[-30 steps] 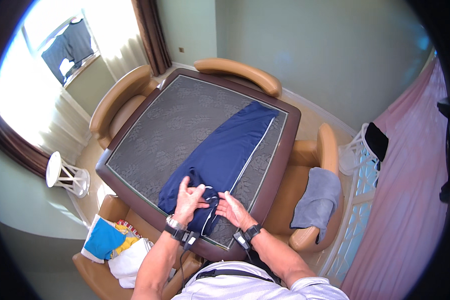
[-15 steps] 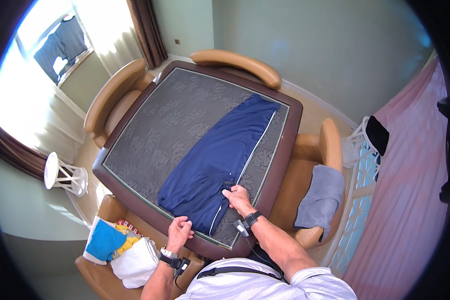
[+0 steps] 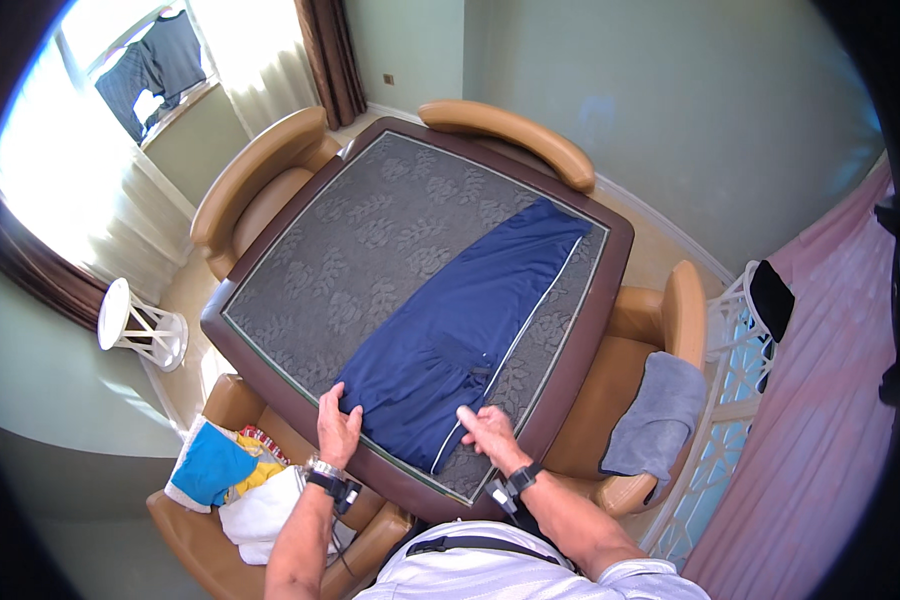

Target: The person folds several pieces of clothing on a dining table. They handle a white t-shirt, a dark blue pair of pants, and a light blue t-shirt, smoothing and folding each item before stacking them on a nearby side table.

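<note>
A navy blue garment with white piping along its right edge lies lengthwise on the grey patterned tabletop. Whether it is trousers or a jacket I cannot tell. Gathered fabric shows near its middle. At the garment's near left corner is my left hand, thumb and fingertips apart at the cloth's edge. My right hand is beside the near right edge, its thumb stretched onto the cloth by the piping and apart from the bent fingers. Neither hand visibly grips the cloth.
Tan armchairs surround the table. The near left one holds white cloth and blue cloth; a grey towel drapes over the right one. A white stool stands left, a pink curtain right.
My left hand has moved left and up to the garment's near left corner. My right hand has let go of the gathered part and moved nearer along the piping. The whole view has shifted slightly.
</note>
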A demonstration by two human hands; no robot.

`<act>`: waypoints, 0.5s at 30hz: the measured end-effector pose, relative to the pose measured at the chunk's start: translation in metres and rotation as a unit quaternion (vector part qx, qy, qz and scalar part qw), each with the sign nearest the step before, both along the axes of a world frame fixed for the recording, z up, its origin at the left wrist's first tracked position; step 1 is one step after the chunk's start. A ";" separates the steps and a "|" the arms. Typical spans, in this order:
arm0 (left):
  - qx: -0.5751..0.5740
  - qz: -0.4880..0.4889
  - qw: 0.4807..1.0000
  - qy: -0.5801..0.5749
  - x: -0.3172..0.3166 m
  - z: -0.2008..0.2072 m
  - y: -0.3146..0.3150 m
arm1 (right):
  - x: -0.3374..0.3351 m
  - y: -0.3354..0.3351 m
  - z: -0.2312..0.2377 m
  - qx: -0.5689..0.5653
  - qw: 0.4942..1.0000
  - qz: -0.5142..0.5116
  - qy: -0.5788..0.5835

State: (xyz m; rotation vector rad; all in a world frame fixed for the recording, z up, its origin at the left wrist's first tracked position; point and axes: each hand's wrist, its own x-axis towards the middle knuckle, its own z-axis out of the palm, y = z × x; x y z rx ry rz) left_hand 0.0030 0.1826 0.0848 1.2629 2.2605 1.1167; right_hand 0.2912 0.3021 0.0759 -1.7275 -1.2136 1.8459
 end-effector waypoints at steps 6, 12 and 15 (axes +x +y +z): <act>-0.142 -0.026 0.970 -0.196 -0.045 -0.006 0.017 | -0.001 -0.046 0.008 -0.064 0.978 0.178 0.092; -0.206 -0.017 0.951 -0.229 -0.063 -0.017 0.015 | -0.015 -0.048 -0.011 -0.011 0.957 0.286 -0.037; -0.182 -0.103 0.977 -0.040 -0.066 -0.027 0.015 | -0.015 -0.049 -0.020 -0.053 0.970 0.234 0.023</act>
